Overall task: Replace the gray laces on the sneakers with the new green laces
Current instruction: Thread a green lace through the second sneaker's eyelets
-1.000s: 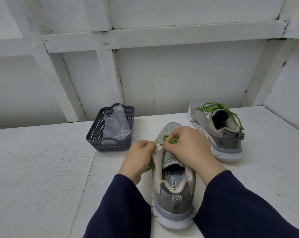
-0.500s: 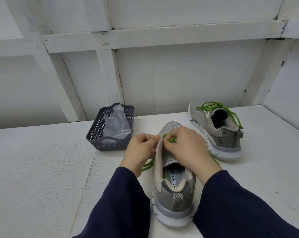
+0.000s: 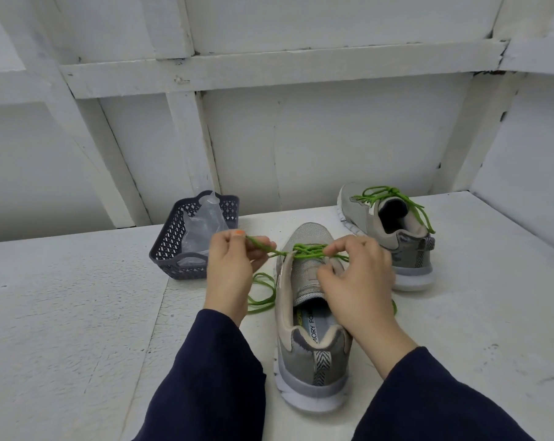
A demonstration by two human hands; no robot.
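Note:
A grey sneaker [image 3: 310, 351] stands in front of me, heel toward me, toe pointing away. A green lace [image 3: 307, 250] crosses its lower eyelets. My left hand [image 3: 231, 268] pinches one end of that lace, drawn out to the left of the shoe, and slack loops [image 3: 263, 294] lie on the table below it. My right hand [image 3: 358, 278] pinches the lace over the shoe's right side and covers part of the tongue. A second grey sneaker [image 3: 393, 230], fully laced in green, stands behind to the right.
A dark plastic basket [image 3: 174, 246] with a clear plastic bag [image 3: 202, 230] in it sits at the left behind my left hand. The white table [image 3: 62, 313] ends at a white wall with beams. A side wall rises at the right.
My left hand has moved away to the left, pulling the green lace out through the shoe. Both hands were close together over the eyelets before.

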